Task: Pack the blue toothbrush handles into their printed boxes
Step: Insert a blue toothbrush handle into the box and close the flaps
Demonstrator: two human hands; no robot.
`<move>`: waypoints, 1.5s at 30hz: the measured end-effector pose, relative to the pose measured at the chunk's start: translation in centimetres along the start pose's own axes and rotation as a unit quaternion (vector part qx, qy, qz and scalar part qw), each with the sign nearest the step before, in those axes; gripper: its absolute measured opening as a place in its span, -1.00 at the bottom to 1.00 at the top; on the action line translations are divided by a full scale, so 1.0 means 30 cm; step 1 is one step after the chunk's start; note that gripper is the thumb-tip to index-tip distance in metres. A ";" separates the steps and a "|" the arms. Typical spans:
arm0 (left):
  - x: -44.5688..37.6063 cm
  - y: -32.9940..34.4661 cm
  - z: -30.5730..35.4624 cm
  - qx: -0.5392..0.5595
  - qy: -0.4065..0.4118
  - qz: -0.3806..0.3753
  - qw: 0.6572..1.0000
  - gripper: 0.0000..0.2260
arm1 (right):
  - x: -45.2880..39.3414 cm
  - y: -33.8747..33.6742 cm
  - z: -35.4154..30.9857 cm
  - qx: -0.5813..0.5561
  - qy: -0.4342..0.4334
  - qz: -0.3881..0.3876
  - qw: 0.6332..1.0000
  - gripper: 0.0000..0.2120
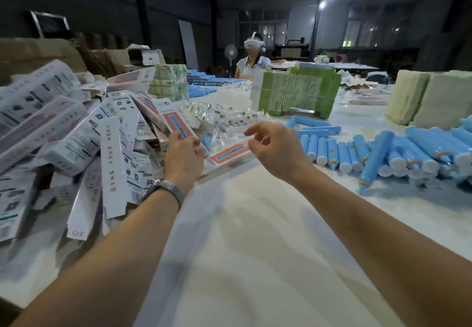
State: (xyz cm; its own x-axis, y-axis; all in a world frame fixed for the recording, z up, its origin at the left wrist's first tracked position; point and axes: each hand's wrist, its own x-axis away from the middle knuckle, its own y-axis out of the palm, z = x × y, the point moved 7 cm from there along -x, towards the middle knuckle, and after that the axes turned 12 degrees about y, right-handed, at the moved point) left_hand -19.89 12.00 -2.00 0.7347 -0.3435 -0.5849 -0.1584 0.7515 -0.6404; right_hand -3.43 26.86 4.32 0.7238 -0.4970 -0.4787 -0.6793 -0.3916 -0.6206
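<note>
The left hand [182, 154], a watch [163, 188] strapped at its wrist, is gripping the lower end of a printed box [171, 118], fingers curled round it while the box is slanting up and away toward the big heap of printed boxes [63, 132] that is crowding the left side of the surface [255, 237]. The right hand [277, 148] is hovering just beside it, holding nothing, its fingers loosely curled and its forefinger and thumb reaching out over another box [229, 154] that is lying flat with its orange panel facing up, close under both hands. Between the hands a blue handle [206, 140] is peeking out, mostly hidden. The blue toothbrush handles [378, 153] are lying in a loose pile to the right of the right hand, white end caps facing forward, and more of them [212, 80] are stretching in rows farther back. Small clear packets [229, 117] are lying scattered beyond the hands. A green carton [296, 91] is standing behind those, pale stacked bundles [429, 99] are sitting at far right, and another person wearing a headset [252, 58] is standing at the far end of the surface.
</note>
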 end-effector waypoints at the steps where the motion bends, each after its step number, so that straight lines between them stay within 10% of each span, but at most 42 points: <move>1: -0.002 -0.001 -0.006 0.001 -0.003 0.011 1.000 -0.79 | 0.003 0.008 0.008 0.001 0.006 -0.008 1.000 -0.83; 15: 0.017 -0.027 0.088 0.069 0.048 0.046 0.995 -0.58 | 0.024 0.057 0.022 0.000 0.006 -0.042 0.999 -0.81; 22: 0.114 -0.086 0.387 0.294 0.271 0.057 0.915 -0.34 | -0.022 -0.036 0.016 -0.211 0.055 -0.049 0.975 -0.60; 30: 0.190 -0.016 0.470 0.600 0.118 -0.084 0.787 -0.42 | -0.042 -0.141 0.068 -0.288 0.112 -0.099 0.946 -0.34; 36: 0.176 0.038 0.453 0.650 0.035 -0.056 0.757 -0.30 | 0.025 -0.114 -0.024 -0.192 -0.033 -0.102 0.976 -0.18; 42: 0.159 0.055 0.378 0.608 0.013 -0.044 0.792 -0.22 | 0.041 -0.095 -0.032 -0.206 0.003 -0.246 0.947 -0.46; 45: 0.179 0.055 0.394 0.535 0.064 -0.067 0.840 -0.40 | -0.053 -0.223 0.096 -0.095 0.061 -0.100 0.989 -0.72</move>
State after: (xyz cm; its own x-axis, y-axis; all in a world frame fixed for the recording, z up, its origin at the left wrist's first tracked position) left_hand -8.39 18.05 -0.30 0.6108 -0.4726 -0.6353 0.6537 0.7537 0.0679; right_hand 0.33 32.52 7.44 0.8343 -0.4791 -0.2729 -0.5424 -0.6240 -0.5626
